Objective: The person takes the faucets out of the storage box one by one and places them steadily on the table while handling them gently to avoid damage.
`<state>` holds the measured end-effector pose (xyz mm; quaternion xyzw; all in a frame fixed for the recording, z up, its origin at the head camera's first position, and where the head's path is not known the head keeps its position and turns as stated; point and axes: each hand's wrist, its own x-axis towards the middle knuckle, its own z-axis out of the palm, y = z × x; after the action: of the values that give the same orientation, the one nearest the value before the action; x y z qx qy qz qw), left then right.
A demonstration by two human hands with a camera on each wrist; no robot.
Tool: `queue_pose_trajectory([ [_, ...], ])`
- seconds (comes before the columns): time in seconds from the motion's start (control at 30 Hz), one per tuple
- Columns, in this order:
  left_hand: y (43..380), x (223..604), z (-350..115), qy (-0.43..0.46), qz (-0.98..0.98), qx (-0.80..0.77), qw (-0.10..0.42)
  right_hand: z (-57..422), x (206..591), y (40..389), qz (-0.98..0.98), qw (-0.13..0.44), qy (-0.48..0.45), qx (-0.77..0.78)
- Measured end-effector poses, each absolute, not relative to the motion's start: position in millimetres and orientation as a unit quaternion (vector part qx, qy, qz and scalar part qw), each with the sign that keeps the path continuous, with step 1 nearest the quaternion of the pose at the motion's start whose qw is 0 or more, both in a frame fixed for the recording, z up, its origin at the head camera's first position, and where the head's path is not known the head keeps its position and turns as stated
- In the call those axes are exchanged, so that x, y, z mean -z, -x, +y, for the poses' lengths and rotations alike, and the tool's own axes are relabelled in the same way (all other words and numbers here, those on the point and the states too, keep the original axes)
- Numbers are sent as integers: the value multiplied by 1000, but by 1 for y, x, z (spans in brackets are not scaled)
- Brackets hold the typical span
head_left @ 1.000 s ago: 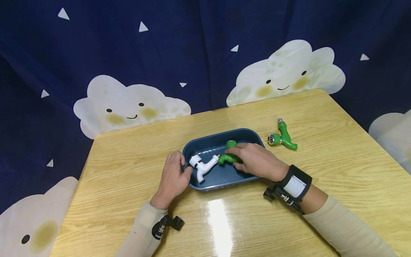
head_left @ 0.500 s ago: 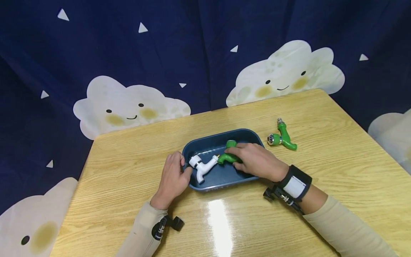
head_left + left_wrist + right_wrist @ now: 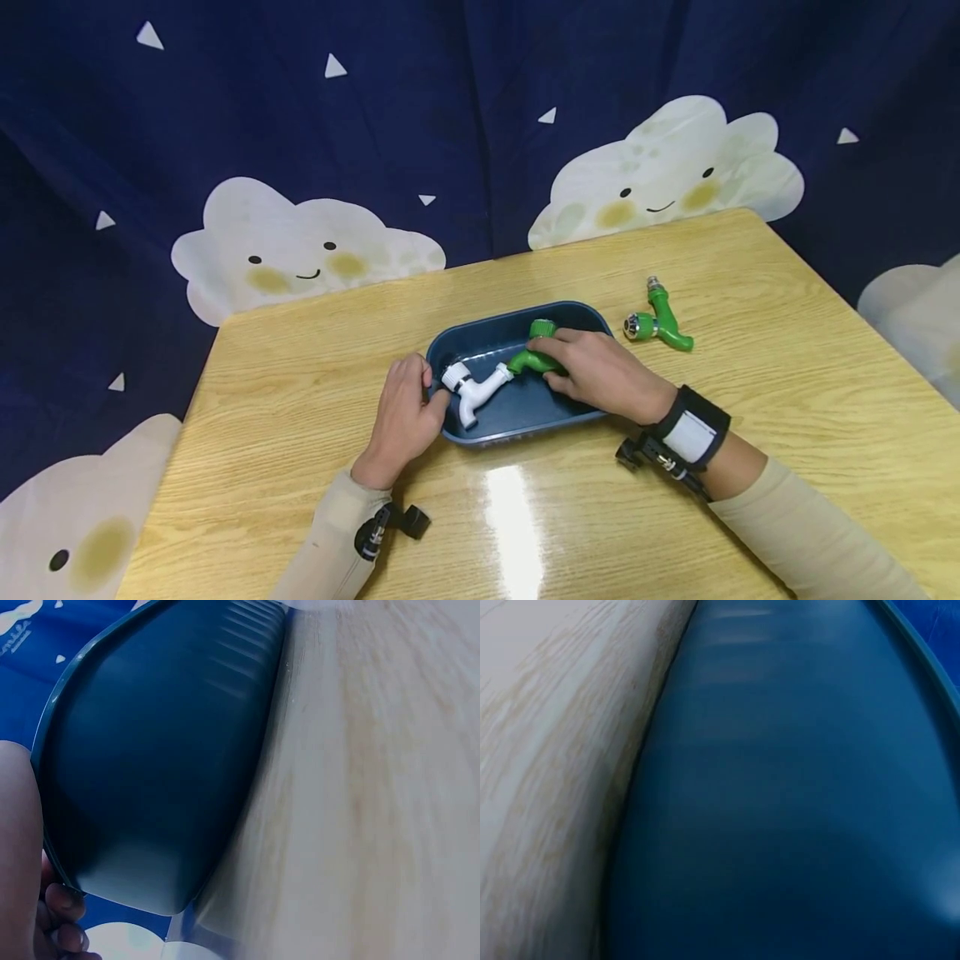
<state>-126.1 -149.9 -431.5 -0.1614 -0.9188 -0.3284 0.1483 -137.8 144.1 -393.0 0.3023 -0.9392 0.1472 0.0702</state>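
Observation:
In the head view, my left hand (image 3: 405,412) pinches the left rim of a dark blue plastic basin (image 3: 517,407). The left wrist view has the thumb on one side of the basin wall (image 3: 157,750) and curled fingertips (image 3: 64,900) at the other. My right hand (image 3: 603,377) reaches into the basin's right half and grips a green faucet (image 3: 531,361), whose rear part is hidden by the fingers. A white faucet (image 3: 483,390) lies in the left half, its inlet end against the green spout. Only the basin's outer side (image 3: 780,787) fills the right wrist view.
Another green faucet (image 3: 665,321) with a chrome-capped handle lies on the wooden table (image 3: 300,400), to the right of the basin. A dark blue curtain (image 3: 390,108) with cloud prints hangs behind the table's far edge.
My right hand has shifted the green faucet slightly up and away, and its spout now covers the white faucet's brass tip. My left hand stays on the rim.

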Motion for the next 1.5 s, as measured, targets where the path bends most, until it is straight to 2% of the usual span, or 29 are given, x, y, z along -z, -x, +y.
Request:
queue_pose_trajectory([
  [1.5,124,433,-148,153,-919,334,146,149,390,137,-934,97,-311,-144],
])
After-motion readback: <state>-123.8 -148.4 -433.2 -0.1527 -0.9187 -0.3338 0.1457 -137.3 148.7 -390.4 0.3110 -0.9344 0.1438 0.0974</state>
